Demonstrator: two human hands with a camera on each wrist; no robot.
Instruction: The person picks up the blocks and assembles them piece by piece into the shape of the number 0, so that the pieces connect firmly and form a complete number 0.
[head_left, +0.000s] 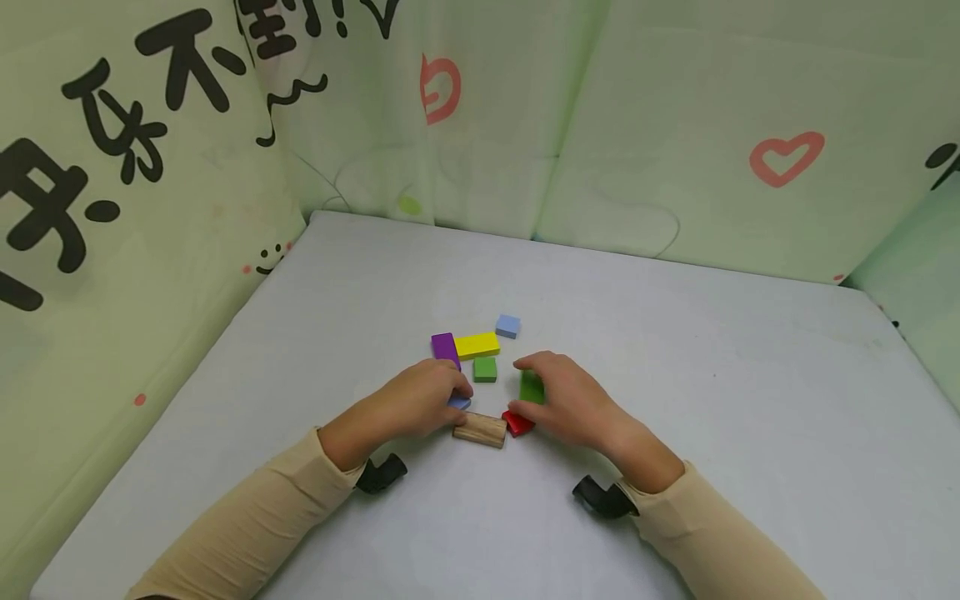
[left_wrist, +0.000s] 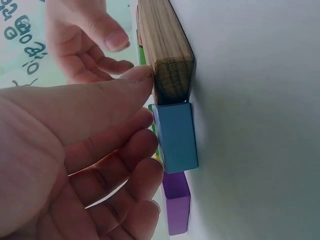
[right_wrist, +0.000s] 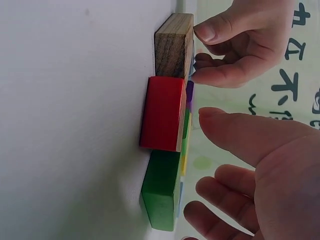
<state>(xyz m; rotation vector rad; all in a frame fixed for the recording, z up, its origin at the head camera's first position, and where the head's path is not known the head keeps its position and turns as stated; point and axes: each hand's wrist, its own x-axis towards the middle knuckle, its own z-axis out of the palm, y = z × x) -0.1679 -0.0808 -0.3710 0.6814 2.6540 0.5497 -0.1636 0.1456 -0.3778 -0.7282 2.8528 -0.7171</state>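
The left hand, loosely bent, is at the nearer blue block; the wooden block lies left-right lengthwise, right end by the red block. A long green block points away beneath the spread right hand; tabletop stretches rightward to its edge.

In the head view, the left forearm and right forearm, covered by beige sleeves, are stretched forward and angled inward, both wrists being exposed. The left grip, a bare hand, is turned inward, its thumb extended and its fingers softly bent. The right grip, also bare, is held facing it, well spread, its thumb parted from gently curved fingers. The two are kept apart by a gap.
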